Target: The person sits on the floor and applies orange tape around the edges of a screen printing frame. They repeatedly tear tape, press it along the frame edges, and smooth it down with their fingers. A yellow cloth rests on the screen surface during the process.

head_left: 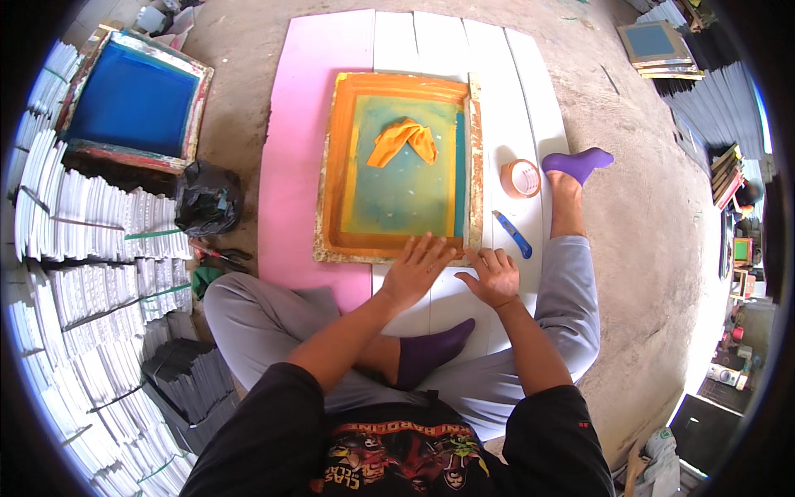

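Observation:
A screen-printing frame with orange-stained wooden sides lies on the pink and white board in front of me. Its mesh is greenish-blue and yellow, and a crumpled orange cloth rests on the upper part. My left hand lies over the near edge of the frame, fingers stretched out. By the near right corner is my right hand, its fingers apart and thumb pointing left; nothing shows in either hand. To the right of the frame are a roll of brown tape and a blue utility knife.
Tied stacks of white paper line the left side, beside a black plastic bag and red-handled pliers. A blue screen frame leans at the far left. My purple-socked foot rests at the board's right edge.

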Motion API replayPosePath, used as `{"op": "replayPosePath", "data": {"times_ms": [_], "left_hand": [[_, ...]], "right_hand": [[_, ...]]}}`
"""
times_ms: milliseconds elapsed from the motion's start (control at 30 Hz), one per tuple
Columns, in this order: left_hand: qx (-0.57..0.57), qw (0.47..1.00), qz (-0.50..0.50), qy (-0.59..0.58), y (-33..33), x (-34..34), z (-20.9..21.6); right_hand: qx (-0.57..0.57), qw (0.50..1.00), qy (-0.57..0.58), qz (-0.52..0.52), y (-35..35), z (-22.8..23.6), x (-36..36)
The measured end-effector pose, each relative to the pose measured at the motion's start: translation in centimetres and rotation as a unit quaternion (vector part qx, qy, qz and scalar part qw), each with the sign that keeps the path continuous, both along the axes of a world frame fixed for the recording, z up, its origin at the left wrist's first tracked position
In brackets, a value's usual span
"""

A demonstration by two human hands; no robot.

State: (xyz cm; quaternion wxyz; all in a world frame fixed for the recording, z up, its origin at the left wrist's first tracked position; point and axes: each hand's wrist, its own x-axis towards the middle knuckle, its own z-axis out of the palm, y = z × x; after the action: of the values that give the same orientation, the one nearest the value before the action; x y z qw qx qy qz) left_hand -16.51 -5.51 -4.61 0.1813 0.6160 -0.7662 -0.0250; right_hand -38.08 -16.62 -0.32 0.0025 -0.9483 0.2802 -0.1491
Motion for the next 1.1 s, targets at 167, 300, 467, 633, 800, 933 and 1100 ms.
{"op": "replayPosePath", "data": {"times_ms": [167,300,467,633,800,933,1100], "left_hand": [[0.080,0.996,0.039,0.015,1.6,5.1,1.6],[0.050,0.998,-0.011,-0.035,3.4,7.3,-0.8],[0.019,0.999,-0.007,-0.032,3.5,7.3,-0.9],[0.077,0.996,-0.001,-0.041,3.5,7.0,0.0],[0.093,0.996,0.010,-0.006,1.9,3.6,1.7],[0.081,0.997,0.009,0.001,1.9,3.1,1.3],[0.088,0.996,0.015,-0.006,2.0,3.0,1.1]], "right_hand": [[-0.050,0.998,0.020,0.040,0.9,-0.1,1.9],[-0.090,0.994,0.015,0.064,1.3,-3.1,1.0],[-0.120,0.991,0.025,0.060,1.5,-3.5,0.3],[-0.141,0.989,0.012,0.054,1.7,-3.4,0.5],[-0.029,0.999,-0.010,0.038,1.7,-1.7,0.9],[0.114,0.989,-0.078,-0.047,1.2,-1.0,1.3],[0.182,0.917,-0.052,-0.352,1.9,0.2,5.2]]}}
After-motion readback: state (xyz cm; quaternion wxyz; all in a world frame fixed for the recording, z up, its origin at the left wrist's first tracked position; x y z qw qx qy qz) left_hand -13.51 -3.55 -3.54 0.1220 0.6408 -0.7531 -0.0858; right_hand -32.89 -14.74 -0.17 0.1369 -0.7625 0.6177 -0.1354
